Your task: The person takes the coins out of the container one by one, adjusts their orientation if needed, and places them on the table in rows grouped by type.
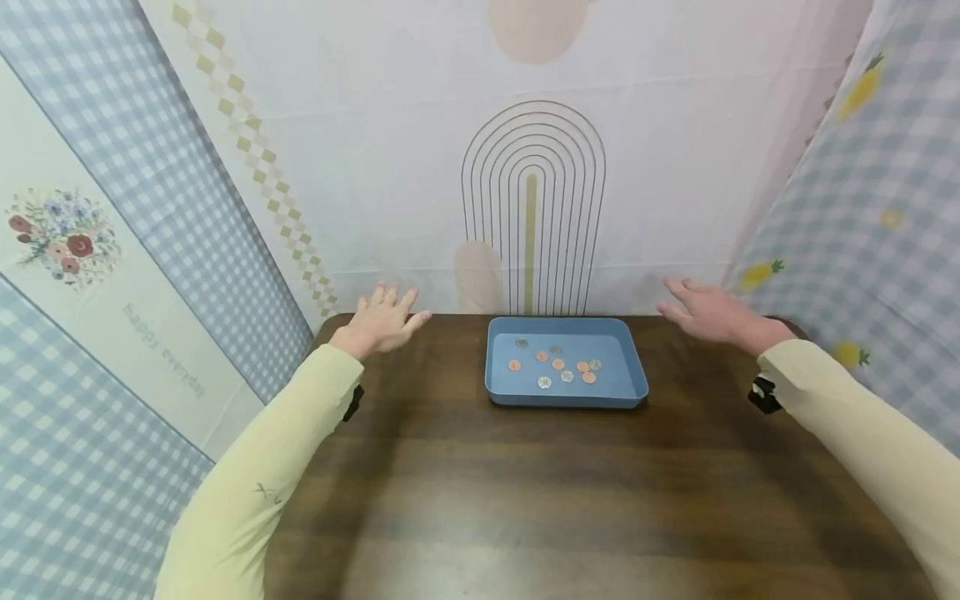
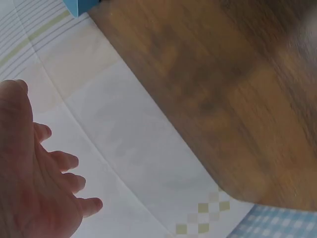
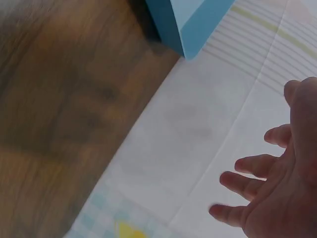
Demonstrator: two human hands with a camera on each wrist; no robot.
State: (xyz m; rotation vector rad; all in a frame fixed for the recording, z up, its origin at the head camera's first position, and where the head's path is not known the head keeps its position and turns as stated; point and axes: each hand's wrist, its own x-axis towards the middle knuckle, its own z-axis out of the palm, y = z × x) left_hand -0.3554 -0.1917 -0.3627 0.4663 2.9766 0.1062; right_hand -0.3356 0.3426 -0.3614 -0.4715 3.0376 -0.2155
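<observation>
A shallow blue tray point(image 1: 562, 401) sits at the back of the wooden table. Several coins lie spread across its floor, some copper-coloured like this coin point(image 1: 514, 365), others silver like this coin point(image 1: 544, 382). My left hand point(image 1: 381, 320) hovers above the table to the left of the tray, fingers spread and holding nothing. To the tray's right, my right hand point(image 1: 716, 317) is also raised with its fingers apart and nothing in them. Both wrist views show the palm side; a corner of the tray point(image 3: 171, 27) appears at the top of the right one.
The brown wooden table point(image 1: 465, 492) has rounded back corners. Directly behind it hangs a white cloth point(image 1: 390, 183) with an arch pattern. Blue checked cloths flank it, the left cloth point(image 1: 67, 400) bearing flowers and the right cloth point(image 1: 885, 250) pineapples.
</observation>
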